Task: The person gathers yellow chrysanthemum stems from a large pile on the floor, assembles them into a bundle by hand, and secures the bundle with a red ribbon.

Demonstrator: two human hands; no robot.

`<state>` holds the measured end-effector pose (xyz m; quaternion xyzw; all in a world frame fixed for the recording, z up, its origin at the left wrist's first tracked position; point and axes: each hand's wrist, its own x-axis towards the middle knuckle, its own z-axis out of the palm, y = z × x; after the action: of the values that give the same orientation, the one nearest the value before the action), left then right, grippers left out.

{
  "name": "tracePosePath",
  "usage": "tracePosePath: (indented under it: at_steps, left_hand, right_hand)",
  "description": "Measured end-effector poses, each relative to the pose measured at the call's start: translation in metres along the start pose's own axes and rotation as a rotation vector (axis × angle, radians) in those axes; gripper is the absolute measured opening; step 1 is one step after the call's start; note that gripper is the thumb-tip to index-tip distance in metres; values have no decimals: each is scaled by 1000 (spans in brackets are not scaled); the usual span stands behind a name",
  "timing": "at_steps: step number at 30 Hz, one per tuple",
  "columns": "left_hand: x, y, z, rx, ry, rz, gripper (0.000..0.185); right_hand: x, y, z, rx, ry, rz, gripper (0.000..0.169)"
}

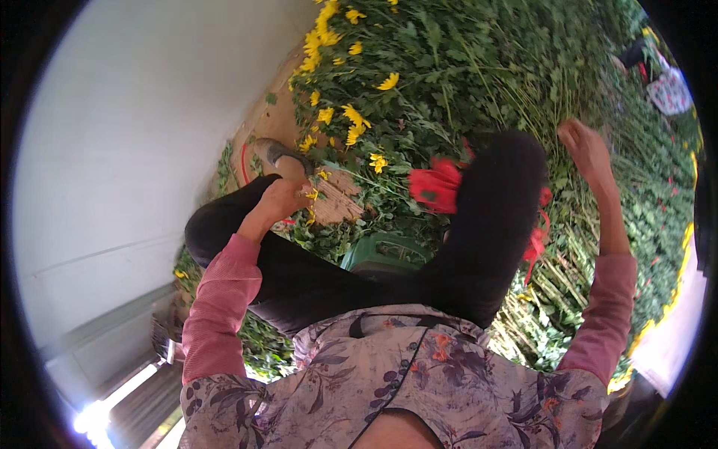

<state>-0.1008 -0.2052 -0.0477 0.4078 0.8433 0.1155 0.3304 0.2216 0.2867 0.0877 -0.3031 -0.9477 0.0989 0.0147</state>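
Observation:
My left hand [285,197] hangs by my left knee, its fingers bent beside small yellow blooms [311,214]. Whether it grips one, I cannot tell. On the other side, my right hand [582,147] is over long green stems [519,109], fingers curled and partly hidden. Leafy cut chrysanthemums [449,62] lie in a thick heap before me, with yellow flower heads [354,124] along the left side. Bright red plastic strips [436,184] are bunched beside my right knee, partly covered by my leg.
A green plastic stool [390,247] shows between my thighs. More red strips [537,238] lie right of my leg. A pale wall [140,140] stands close on the left. At the far right is another person [668,91]. Brown corrugated cardboard [336,196] lies near my shoe [275,150].

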Motion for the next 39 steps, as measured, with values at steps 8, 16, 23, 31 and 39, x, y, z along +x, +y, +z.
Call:
tracePosePath:
  at_steps: [8, 16, 23, 31, 39]
  left_hand:
    - [1, 67, 23, 38, -284, 269, 44]
    - [6, 90, 26, 20, -311, 274, 36]
    - [34, 73, 38, -913, -65, -286, 82]
    - [7, 99, 71, -1793, 296, -545, 35]
    - [0, 103, 82, -1608, 479, -878, 50]
  right_hand:
    - [95, -215, 120, -87, -733, -206, 40]
    - [-26, -165, 340, 1, -488, -233, 42]
    - [25, -195, 253, 1025, -790, -25, 33]
    - [-18, -207, 303, 927, -1095, 11, 40]
    - [-24, -221, 394, 532, -546, -42, 99]
